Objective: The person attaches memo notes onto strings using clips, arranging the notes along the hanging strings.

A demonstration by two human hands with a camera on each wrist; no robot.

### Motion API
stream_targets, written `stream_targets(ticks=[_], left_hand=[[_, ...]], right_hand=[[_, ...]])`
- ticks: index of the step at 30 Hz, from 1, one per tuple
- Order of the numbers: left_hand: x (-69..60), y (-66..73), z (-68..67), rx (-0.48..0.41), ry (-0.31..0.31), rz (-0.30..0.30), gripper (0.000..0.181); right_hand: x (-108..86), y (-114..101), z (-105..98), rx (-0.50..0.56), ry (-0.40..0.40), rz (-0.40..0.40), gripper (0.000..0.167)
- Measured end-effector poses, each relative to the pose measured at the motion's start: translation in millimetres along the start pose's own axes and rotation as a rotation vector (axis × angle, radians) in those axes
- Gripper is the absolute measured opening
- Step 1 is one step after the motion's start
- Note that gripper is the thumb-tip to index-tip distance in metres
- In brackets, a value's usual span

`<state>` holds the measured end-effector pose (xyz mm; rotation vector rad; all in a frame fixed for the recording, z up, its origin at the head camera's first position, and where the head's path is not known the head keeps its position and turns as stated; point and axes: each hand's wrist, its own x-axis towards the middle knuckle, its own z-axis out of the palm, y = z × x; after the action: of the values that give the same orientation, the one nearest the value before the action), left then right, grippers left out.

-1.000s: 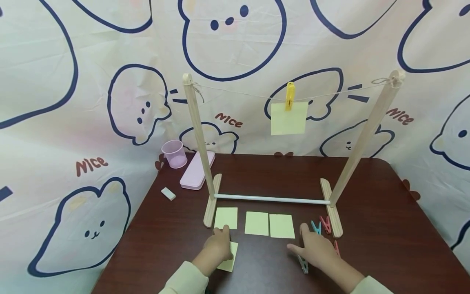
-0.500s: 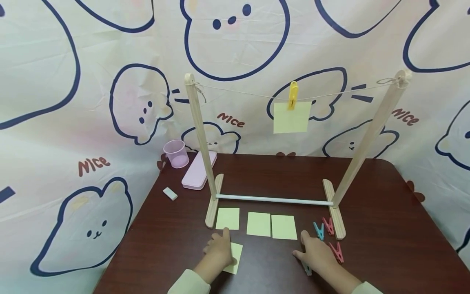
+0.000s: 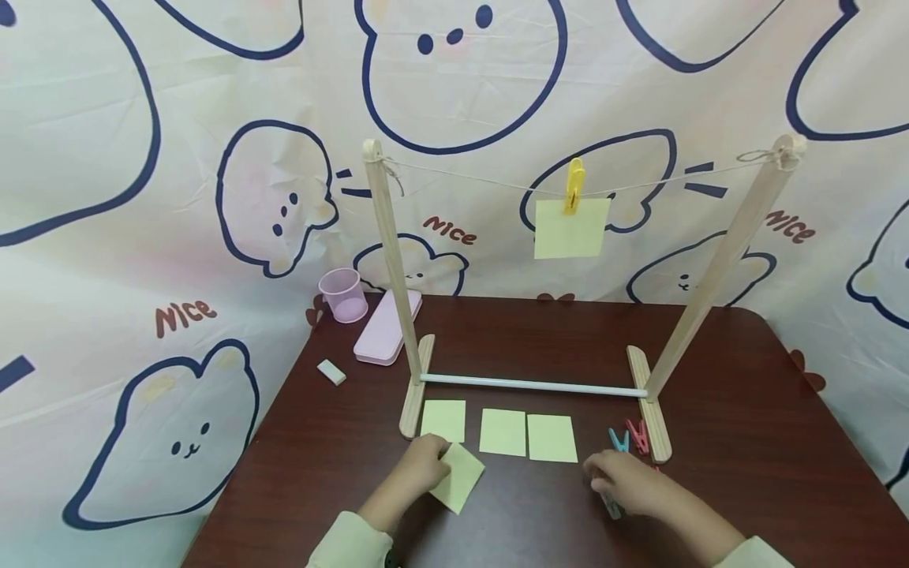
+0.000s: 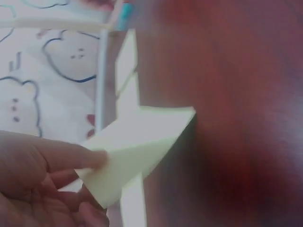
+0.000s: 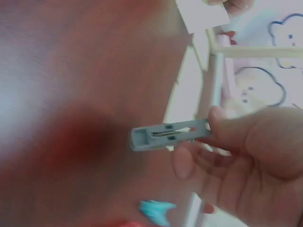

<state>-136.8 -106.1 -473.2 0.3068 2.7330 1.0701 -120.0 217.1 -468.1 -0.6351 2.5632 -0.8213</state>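
A light green paper square [image 3: 461, 476] is pinched between the thumb and fingers of my left hand [image 3: 419, 465]; in the left wrist view the paper [image 4: 128, 146] bends, lifted off the table. My right hand [image 3: 628, 480] holds a grey clothespin [image 3: 611, 506] by one end, seen clearly in the right wrist view as a grey clip [image 5: 165, 135] between thumb and fingers. Three more squares lie in a row: left [image 3: 444, 420], middle [image 3: 503, 431] and right [image 3: 552, 438]. On the string hangs one square [image 3: 570, 230] under a yellow clothespin [image 3: 574, 186].
A wooden frame with a white crossbar [image 3: 533, 385] stands across the table [image 3: 525, 339]. By its right foot [image 3: 649, 406] lie a blue clothespin [image 3: 619, 440] and red ones [image 3: 638, 436]. Back left are a purple cup [image 3: 344, 296], a pink case [image 3: 387, 327] and a white eraser [image 3: 331, 372].
My left hand has picked up the near paper square, which has turned and moved slightly right. My right hand's fingers have closed round the grey clothespin and shifted it a little right.
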Motion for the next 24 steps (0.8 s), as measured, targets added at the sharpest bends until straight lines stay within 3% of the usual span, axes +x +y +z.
stream_targets(ticks=[5,7,11,14,17,20,24], left_hand=[[14.8,14.9,-19.3,-0.184,0.016,0.118,0.014],[21.1,23.5,-25.7,-0.255,0.045,0.134,0.014],[30.6,43.9,-38.7,-0.444,0.067,0.101,0.015],[38.5,60.8,-51.0,-0.496,0.108,0.096,0.017],[49.5,77.0,-64.2,-0.478,0.205,0.127,0.017],[61.7,92.5,-77.6,-0.459,0.314,0.144,0.018],[77.8,111.2,-92.8,-0.532,0.368,0.161,0.019]], right_hand=[[3.1,-19.1,-29.6,-0.099,0.054,-0.141,0.031],[6.4,-28.7,-42.8,-0.133,0.097,-0.156,0.027],[14.8,-52.5,-69.9,-0.152,0.205,-0.181,0.023],[22.7,-76.6,-92.9,-0.139,0.323,-0.226,0.027],[31.1,-106.3,-118.9,-0.124,0.457,-0.281,0.03],[41.1,-136.5,-145.8,-0.094,0.607,-0.392,0.029],[57.4,-170.5,-179.9,-0.041,0.83,-0.587,0.02]])
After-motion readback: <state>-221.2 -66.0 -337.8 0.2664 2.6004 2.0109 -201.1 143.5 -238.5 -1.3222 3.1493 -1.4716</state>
